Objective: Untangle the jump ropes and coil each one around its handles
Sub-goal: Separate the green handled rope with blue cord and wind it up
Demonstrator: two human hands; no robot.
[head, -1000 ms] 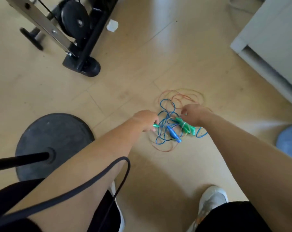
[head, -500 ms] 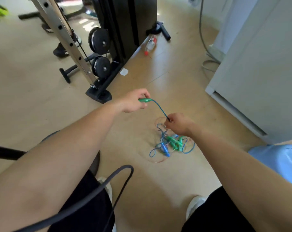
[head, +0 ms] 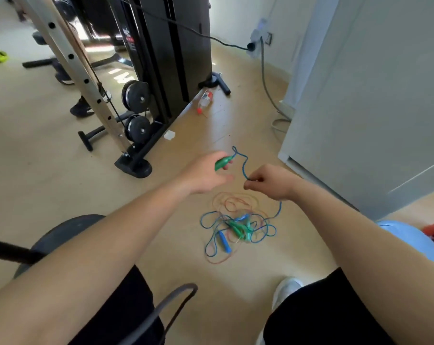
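Both my bare forearms reach forward and down over the floor (head: 176, 235), drawing in toward each other.

My left grip (head: 206, 175) is lifted, wrist nearly straight and the back of the hand toward me. Its fingers are curled round a green handle (head: 223, 162). The hand is a little blurred, so I cannot tell each finger apart. The handle's narrow tip pokes out past the fingers, up and to the right.

From that tip a blue cord (head: 245, 162) makes a small loop above the left grip. It then wavers down to my right grip (head: 270, 181), which sits just beside the left and slightly lower.

The right grip is narrow: fingertips pinch the cord and the other fingers are curled in, with the knuckles up and the wrist bent slightly inward. Past this grip the cord drops from under the hand to the tangle (head: 238, 227).

The tangle lies on the floor, below both grips and between them. It holds:
- blue loops
- green handles at its middle
- a blue handle (head: 224, 241) on the side under my left grip
- a thin red cord (head: 235, 200) curling nearest beneath the grips
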